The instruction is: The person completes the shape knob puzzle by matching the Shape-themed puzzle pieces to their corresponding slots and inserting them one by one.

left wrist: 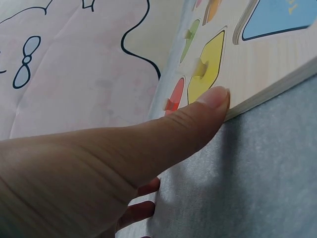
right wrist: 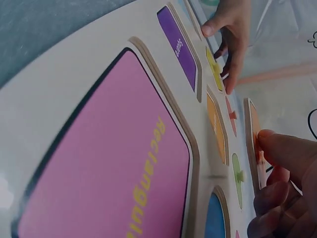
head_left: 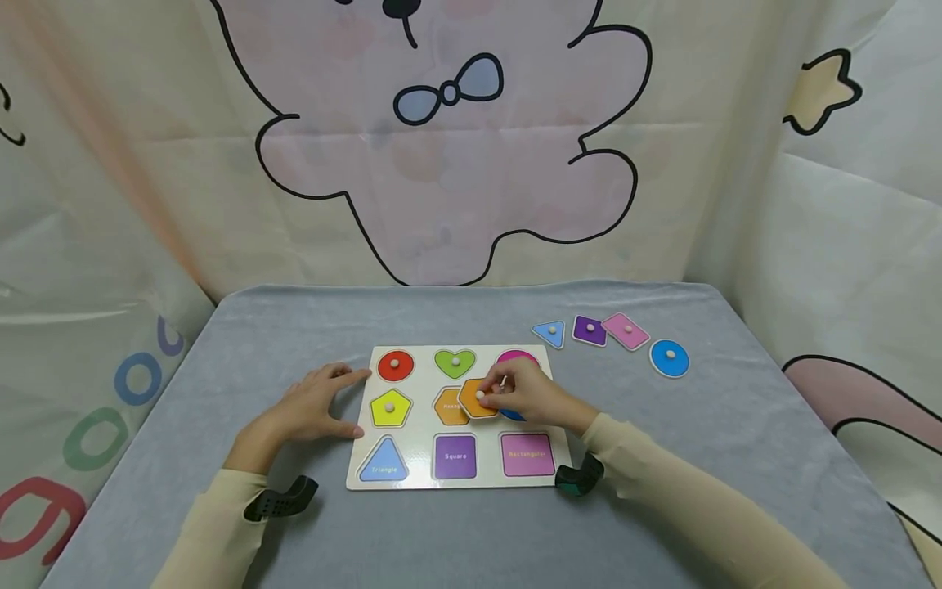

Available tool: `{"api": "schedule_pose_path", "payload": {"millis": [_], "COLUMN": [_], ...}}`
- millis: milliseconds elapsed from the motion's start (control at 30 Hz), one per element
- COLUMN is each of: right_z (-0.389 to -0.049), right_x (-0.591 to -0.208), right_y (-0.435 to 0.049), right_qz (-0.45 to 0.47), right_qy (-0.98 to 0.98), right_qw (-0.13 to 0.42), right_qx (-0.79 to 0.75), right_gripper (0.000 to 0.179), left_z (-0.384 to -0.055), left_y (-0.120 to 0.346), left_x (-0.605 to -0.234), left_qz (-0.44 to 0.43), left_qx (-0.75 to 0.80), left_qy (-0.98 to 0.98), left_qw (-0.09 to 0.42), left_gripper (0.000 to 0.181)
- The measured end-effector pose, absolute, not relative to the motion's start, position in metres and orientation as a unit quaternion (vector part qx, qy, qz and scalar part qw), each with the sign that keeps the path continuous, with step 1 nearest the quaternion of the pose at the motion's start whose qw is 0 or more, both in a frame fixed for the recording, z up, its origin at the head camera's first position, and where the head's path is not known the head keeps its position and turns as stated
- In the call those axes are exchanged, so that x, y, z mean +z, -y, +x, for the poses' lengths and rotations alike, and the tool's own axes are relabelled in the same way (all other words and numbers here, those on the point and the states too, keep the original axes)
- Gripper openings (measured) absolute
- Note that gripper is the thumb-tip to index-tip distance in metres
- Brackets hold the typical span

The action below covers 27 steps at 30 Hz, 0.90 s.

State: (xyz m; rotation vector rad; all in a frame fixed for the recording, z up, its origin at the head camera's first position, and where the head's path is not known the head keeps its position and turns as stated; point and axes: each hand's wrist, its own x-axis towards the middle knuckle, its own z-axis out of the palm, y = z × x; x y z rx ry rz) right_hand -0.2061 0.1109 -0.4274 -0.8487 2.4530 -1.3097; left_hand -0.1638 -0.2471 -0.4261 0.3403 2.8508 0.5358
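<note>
Nearby lie four loose pieces, left hand spread against the board, right hand pinching an orange hexagon.

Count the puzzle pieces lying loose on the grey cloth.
4, left to right near the far right corner of the board: blue triangle, purple square, pink rectangle, blue circle.

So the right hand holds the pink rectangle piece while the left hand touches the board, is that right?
Wrong piece: the head view shows the right hand holding the orange hexagon piece, while the left hand touches the board.
</note>
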Motion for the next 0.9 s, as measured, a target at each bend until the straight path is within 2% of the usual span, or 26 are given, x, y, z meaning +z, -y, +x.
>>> {"api": "schedule_pose_path", "payload": {"millis": [900], "right_z": [-0.207], "right_x": [-0.437], "right_y": [-0.068], "right_qz": [-0.256], "right_qy": [-0.859], "right_qw": [0.166], "right_qx": [-0.410], "right_gripper": [0.007], "left_z": [-0.166], "left_y": [0.248], "left_x": [-0.428], "left_qz": [0.115], "left_qx": [0.182], "left_qy": [-0.970], "left_qw": [0.112], "left_gripper": [0.094]}}
